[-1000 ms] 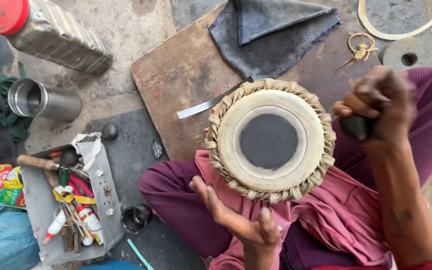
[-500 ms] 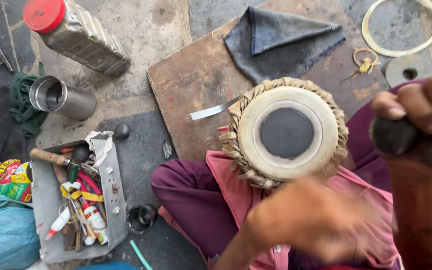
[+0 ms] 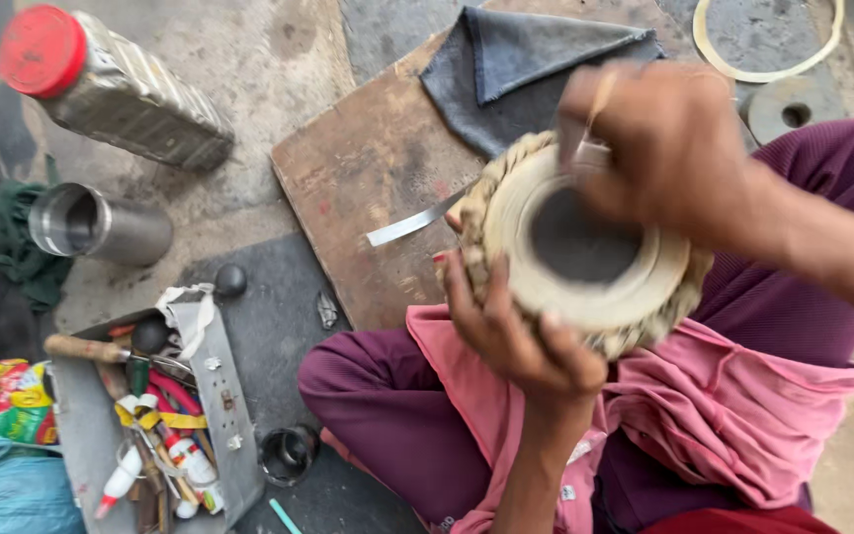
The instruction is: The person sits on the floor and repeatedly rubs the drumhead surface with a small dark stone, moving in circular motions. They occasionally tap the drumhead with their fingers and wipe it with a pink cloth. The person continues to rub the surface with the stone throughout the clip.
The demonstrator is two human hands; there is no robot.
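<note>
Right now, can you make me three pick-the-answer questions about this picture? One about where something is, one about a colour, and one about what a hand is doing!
1. Where does the drum sit?
A. in the grey tool tray
B. on the person's lap, over the pink cloth
C. on top of the bottle

2. What colour is the cap of the bottle?
A. red
B. green
C. white

3. What is the left hand doing?
A. lying flat on the floor
B. holding a steel cup
C. gripping the drum's braided rim

Answers:
1. B, the pink cloth lies right under the drum on the lap.
2. A, the round cap at the top left is bright red.
3. C, its fingers curl over the woven edge, while the right hand presses on the drumhead from above.
</note>
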